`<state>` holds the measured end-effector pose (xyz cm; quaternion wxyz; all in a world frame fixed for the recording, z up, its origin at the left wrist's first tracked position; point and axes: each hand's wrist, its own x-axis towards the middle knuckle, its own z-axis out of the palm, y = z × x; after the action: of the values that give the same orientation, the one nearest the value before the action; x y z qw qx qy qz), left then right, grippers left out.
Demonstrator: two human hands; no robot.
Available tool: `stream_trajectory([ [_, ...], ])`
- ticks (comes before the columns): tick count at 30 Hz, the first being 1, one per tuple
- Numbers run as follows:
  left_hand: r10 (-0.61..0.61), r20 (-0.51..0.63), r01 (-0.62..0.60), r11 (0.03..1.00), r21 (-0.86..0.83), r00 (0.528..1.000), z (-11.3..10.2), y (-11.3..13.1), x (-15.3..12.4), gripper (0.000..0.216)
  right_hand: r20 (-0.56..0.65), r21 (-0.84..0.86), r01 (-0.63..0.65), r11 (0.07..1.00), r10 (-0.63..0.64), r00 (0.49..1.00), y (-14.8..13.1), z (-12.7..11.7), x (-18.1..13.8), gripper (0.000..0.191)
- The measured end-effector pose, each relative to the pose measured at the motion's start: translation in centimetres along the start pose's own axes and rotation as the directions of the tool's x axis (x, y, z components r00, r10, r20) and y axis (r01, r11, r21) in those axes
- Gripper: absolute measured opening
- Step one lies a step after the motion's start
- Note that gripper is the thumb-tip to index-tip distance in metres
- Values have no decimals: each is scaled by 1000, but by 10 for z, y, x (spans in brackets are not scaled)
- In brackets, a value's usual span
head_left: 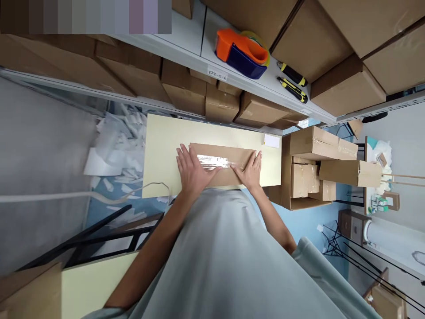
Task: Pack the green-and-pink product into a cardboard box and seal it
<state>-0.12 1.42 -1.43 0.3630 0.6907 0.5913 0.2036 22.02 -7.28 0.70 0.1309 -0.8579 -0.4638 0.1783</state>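
Note:
A flat brown cardboard box [229, 153] lies on a pale yellow tabletop [162, 150], with a strip of clear shiny tape [212, 161] along its top. My left hand [191, 170] rests flat on the box's left part, fingers spread and open. My right hand [250, 170] presses flat on the box's right part, fingers stretched out near the tape's end. Neither hand holds anything.
A white shelf above carries an orange and blue tape dispenser [241, 52] and two yellow-black utility knives [292, 82]. Cardboard boxes fill the shelves [186, 88]. An open carton of taped boxes [312, 175] stands right of the table. White paper scraps [117, 146] litter the floor at left.

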Motion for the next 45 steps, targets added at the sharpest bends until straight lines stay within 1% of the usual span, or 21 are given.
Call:
stream_trajectory([
  [3,-54,18,54,998,15,998,8,1,-3,141,10,38,-74,997,73,997,1,9,-3,141],
  [7,-90,32,90,996,16,995,11,-4,6,144,6,122,-80,989,80,997,5,15,3,140],
  [9,-108,38,110,993,-35,993,9,-11,12,143,32,203,-99,974,95,995,12,13,3,138],
  [10,-128,37,130,988,-79,991,7,-16,14,140,53,257,-123,958,113,992,17,12,2,134],
  [13,-262,22,261,945,-199,965,0,-32,16,123,125,401,-209,892,173,977,32,12,-4,116],
  [15,-328,33,326,915,-238,944,-3,-38,14,105,135,449,-218,867,175,975,40,14,-8,106],
  [16,-333,45,333,909,-249,942,-4,-39,13,95,121,467,-198,862,159,980,42,15,-9,101],
  [18,-305,67,312,912,-267,950,-5,-36,13,76,76,512,-135,848,112,991,43,13,-7,90],
  [20,-277,75,287,920,-265,958,-8,-29,16,65,48,560,-85,824,71,996,40,6,0,82],
  [23,-252,39,254,942,-220,967,-15,-14,26,65,19,601,-54,797,54,998,37,-14,12,83],
  [26,-196,-46,182,958,-222,979,-21,1,34,63,-41,615,-20,788,58,997,43,-31,19,90],
  [28,-165,-74,140,954,-265,984,-19,10,34,58,-84,611,15,791,46,995,53,-36,20,89],
  [29,-165,-72,139,949,-283,984,-17,14,32,56,-97,601,26,799,40,994,59,-35,19,87],
  [31,-200,-45,179,939,-293,979,-9,18,25,55,-90,570,19,822,39,995,73,-30,15,83],
  [33,-255,-13,241,928,-284,967,0,18,16,54,-58,550,-10,835,50,997,87,-19,7,79],
  [37,-339,3,330,914,-237,941,15,4,-5,56,4,548,-52,835,60,998,105,4,-17,76],
  [42,-409,44,411,904,-119,911,22,-15,-24,64,91,538,-123,834,88,992,117,21,-43,76],
  [45,-409,52,411,909,-60,911,23,-15,-28,69,114,565,-115,817,60,992,124,26,-46,78],
])
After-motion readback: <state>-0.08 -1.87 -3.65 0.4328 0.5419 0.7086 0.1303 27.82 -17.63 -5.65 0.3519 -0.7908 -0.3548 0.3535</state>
